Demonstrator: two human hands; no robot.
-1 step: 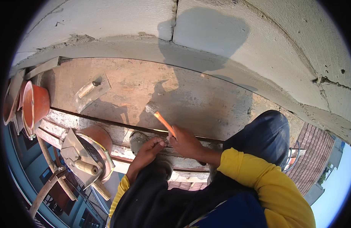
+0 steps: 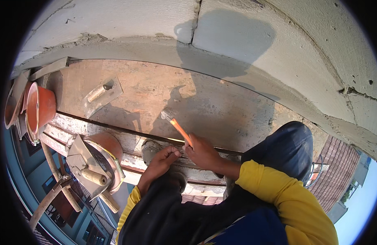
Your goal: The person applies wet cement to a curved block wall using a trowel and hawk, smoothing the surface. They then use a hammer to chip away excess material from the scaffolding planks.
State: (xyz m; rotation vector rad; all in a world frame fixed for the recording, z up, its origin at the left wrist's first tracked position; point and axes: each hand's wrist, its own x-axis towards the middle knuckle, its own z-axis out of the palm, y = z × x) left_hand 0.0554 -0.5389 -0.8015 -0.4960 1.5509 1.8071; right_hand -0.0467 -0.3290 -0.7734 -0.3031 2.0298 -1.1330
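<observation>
My right hand (image 2: 202,153) is wrapped round the orange handle of a hammer (image 2: 181,131), whose grey metal head points away from me, above the wooden board (image 2: 155,87). Close beside it, my left hand (image 2: 163,160) is closed in a pinch, thumb against fingers. Whatever it may hold is too small to make out. Both hands are over the planks in front of my knees, near my shoe (image 2: 150,151). On the board, to the far left of the hammer, lies a flat steel trowel (image 2: 101,94) with a wooden handle.
Along the far side runs a pale block wall (image 2: 127,24). At left are an orange bucket (image 2: 46,105) and another bucket (image 2: 108,143) with a wooden-handled trowel (image 2: 93,176) across it. The painted planks (image 2: 84,127) end above a drop, with a tiled roof (image 2: 333,173) at right.
The view has shifted slightly, so the surroundings appear a little further right. Both hands keep their grips, and the hammer has hardly moved over the board.
</observation>
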